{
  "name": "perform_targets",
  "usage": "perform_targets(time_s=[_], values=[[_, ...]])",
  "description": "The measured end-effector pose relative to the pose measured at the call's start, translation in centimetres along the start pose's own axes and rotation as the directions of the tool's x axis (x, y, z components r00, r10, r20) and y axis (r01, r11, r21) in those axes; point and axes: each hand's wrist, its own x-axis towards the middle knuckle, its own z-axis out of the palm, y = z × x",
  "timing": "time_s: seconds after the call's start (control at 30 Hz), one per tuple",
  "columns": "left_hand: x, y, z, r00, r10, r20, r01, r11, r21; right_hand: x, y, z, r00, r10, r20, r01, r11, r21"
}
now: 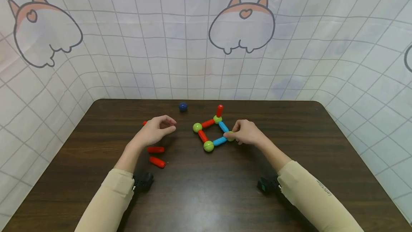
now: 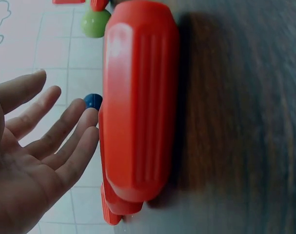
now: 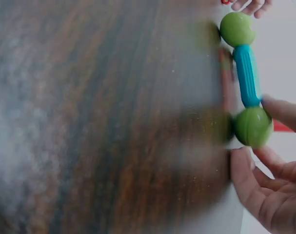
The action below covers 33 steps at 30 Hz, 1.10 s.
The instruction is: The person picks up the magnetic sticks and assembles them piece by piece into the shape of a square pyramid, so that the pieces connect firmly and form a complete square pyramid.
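Note:
A four-sided frame of red rods (image 1: pixel 203 136), blue rods (image 1: pixel 220 141) and green balls (image 1: pixel 209 146) lies on the table, with one ball at each corner. From its far corner ball (image 1: pixel 217 119) another red rod (image 1: pixel 220 111) stands up. My right hand (image 1: pixel 246 132) pinches the green ball (image 3: pixel 253 126) at the right corner, beside the end of a blue rod (image 3: pixel 247 75). Off to the left, my left hand (image 1: pixel 156 130) hovers over the table, fingers relaxed and holding nothing. Loose red rods (image 1: pixel 156 149) lie near it; one red rod (image 2: pixel 141 100) looms close in the left wrist view.
A dark blue ball (image 1: pixel 182 107) sits near the back edge of the dark wooden table (image 1: pixel 206 196). One red rod (image 1: pixel 145 122) is mostly hidden behind the left hand. A white gridded curtain (image 1: pixel 180 46) surrounds the table's back and sides.

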Motion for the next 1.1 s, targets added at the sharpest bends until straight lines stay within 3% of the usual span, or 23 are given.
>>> perform_targets(time_s=[0.13,0.33,0.47,0.87,1.1], values=[[-0.3,-0.2,-0.2,1.0,-0.001,0.007,0.0,1.0,0.009,0.2,-0.1,0.3,1.0,-0.007,-0.012,0.006,0.998,-0.062],[-0.8,-0.5,-0.7,0.999,-0.011,0.043,0.009,0.999,0.035,1.2,-0.2,1.3,0.995,-0.055,-0.078,0.057,0.998,0.022],[-1.2,-0.9,-1.2,0.995,-0.023,0.093,0.018,0.998,0.057,1.8,-0.2,1.7,0.994,-0.047,-0.103,0.051,0.998,0.034],[-2.5,-1.9,-2.6,0.972,-0.087,0.219,0.071,0.994,0.078,1.0,-1.0,1.3,1.0,-0.008,0.012,0.006,0.991,0.131],[-2.8,-2.3,-3.1,0.96,-0.107,0.26,0.093,0.994,0.065,0.7,-0.6,1.2,1.0,-0.015,0.019,0.012,0.986,0.168]])
